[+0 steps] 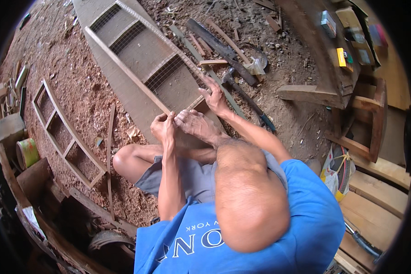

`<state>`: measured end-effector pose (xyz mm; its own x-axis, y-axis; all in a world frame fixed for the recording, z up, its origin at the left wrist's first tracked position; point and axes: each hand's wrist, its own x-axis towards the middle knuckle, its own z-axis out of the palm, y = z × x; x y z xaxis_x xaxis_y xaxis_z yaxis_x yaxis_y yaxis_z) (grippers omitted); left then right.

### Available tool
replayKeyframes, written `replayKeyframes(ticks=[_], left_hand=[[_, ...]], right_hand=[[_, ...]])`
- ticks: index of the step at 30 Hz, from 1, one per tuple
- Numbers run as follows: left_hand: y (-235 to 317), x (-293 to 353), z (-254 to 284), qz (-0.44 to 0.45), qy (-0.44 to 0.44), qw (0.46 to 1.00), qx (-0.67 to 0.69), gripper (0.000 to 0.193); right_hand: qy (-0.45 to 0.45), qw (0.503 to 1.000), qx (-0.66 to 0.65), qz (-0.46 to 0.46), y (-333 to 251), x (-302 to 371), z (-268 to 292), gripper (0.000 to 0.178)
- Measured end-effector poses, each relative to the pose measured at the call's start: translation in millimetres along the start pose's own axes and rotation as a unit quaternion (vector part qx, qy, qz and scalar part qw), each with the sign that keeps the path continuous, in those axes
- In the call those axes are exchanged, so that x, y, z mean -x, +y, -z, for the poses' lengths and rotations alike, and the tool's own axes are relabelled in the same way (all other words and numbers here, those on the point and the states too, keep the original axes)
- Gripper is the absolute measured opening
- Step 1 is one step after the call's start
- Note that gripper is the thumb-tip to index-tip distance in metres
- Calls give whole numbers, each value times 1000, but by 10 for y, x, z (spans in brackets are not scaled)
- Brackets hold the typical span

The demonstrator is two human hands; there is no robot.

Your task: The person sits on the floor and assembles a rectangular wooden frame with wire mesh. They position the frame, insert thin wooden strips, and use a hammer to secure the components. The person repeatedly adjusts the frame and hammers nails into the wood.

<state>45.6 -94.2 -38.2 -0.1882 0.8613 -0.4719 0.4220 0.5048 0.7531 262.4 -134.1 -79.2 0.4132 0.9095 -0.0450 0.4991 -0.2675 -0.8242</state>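
Observation:
A long wooden frame with crossbars and wire mesh lies on a flat board in front of me. My left hand is closed at the near left end of the frame, fingertips pinched on the rail's end; whether a small piece is between them I cannot tell. My right hand grips the right rail near the same end, thumb on the inner side and fingers along the outer side. My bare foot presses on the near end between both hands.
A smaller curved wooden frame lies on wood shavings at left. Right of the board are a handsaw, a hammer and wood strips. A wooden stool and a bench with a yellow box stand at right. A green tin is far left.

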Motion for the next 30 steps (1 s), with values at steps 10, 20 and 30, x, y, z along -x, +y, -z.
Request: replayKeyframes(ticks=[10, 20, 30], left_hand=[[5, 57, 20, 38, 16, 999, 25, 34], [-131, 119, 46, -10, 4, 995, 103, 24], [-369, 274, -101, -110, -15, 987, 119, 35]], right_hand=[[3, 1000, 1, 18, -95, -11, 32, 52], [-25, 1000, 5, -13, -177, -44, 111, 53], [150, 986, 69, 11, 371, -289, 1207, 47]])
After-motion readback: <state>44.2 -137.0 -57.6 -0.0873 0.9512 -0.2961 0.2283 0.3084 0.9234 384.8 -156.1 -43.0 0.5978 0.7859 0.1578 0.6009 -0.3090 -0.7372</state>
